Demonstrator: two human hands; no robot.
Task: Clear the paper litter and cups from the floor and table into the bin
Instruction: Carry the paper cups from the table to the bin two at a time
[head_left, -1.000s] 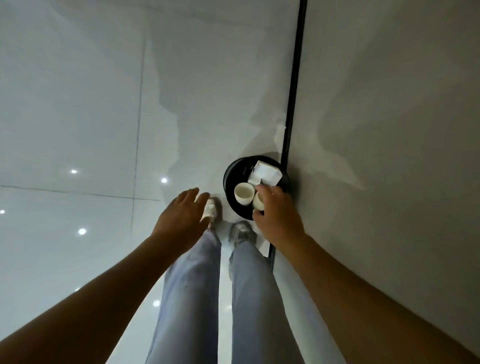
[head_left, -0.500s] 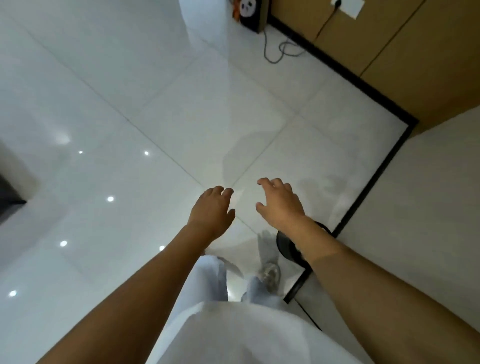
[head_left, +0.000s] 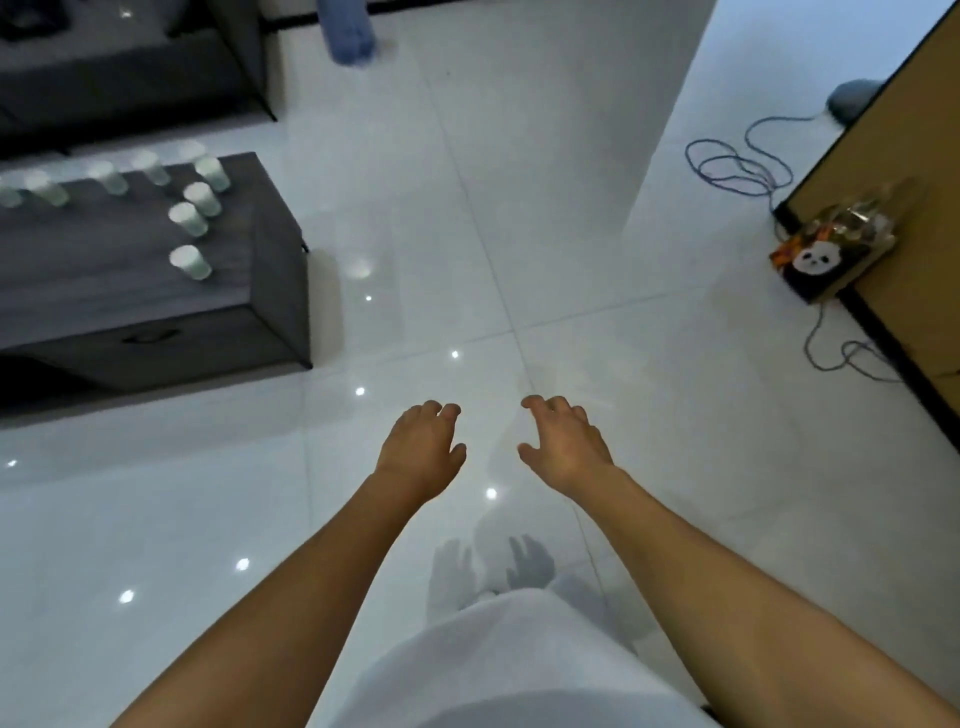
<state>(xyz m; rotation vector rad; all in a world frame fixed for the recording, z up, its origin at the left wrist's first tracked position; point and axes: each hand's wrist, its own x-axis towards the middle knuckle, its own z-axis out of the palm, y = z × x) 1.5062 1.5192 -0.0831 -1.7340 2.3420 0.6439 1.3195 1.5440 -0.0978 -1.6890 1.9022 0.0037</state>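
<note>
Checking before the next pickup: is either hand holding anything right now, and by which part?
Nothing is held. The left hand and right hand hang over the floor, fingers loosely spread.

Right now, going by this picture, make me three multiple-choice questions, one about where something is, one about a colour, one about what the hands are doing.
1. Where do the paper cups stand?
A. On the dark low table
B. On the floor by the cable
C. Inside a bin

2. What colour is the cable coiled on the floor at the right?
A. Red
B. Blue
C. Yellow

3. What are the left hand and right hand doing?
A. Both gripping cups
B. One holding paper
C. Both empty, fingers loosely spread

Answers:
1. A, the cups stand upright on top of the table at the left.
2. B, its loops show blue against the white floor.
3. C, nothing lies in either hand and both hang over bare tile.
</note>
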